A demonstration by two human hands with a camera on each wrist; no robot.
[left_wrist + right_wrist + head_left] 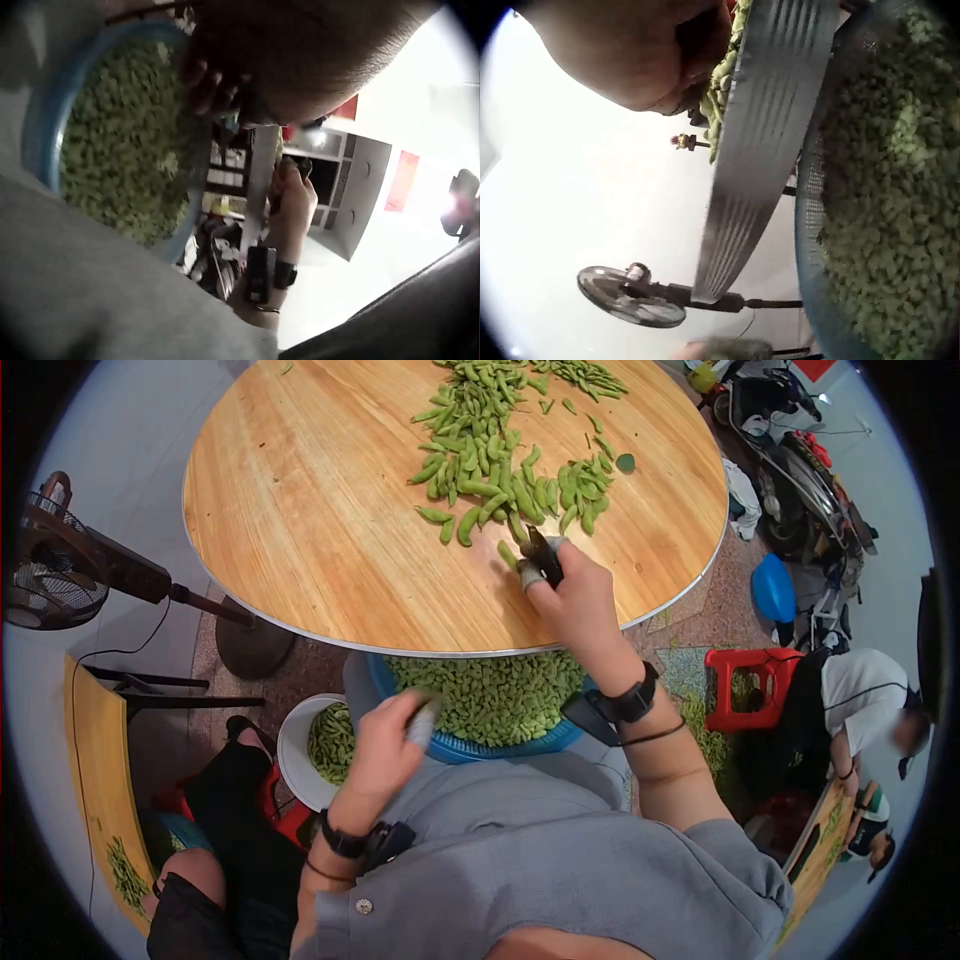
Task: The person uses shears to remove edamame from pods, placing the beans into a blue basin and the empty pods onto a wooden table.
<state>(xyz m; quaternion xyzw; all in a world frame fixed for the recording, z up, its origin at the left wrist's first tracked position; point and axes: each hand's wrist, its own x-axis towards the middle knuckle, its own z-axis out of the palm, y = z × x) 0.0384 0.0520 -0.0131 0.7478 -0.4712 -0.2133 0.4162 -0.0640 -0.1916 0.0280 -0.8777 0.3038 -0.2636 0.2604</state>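
The left hand (385,745) is blurred, its fingers bent inward, with a grey cover (424,722) on a digit; whether it holds anything, I cannot tell. The right hand (580,595) is narrow, thumb and fingers closed about a dark thing (541,555), just above the table (330,540).

On the left stand a fan (55,575) and a side table (95,760) with a few pods on it. Below the fan sits someone in black (225,810), next to a white bucket (296,760) of pods. In the middle is the round wood-topped table, its metal edge running just over a blue basin (455,748). On the right are a red stool (727,717), a blue bag (772,590), a motorbike (790,510) and a seated person in a pale top (865,690).

The shelled beans (490,695) fill the basin, close to the left hand on its right side and nearer the wearer than the right hand. The main spread of green pods (485,455) lies on the table beyond the right hand, and a single pod (508,553) lies just left of the dark thing.
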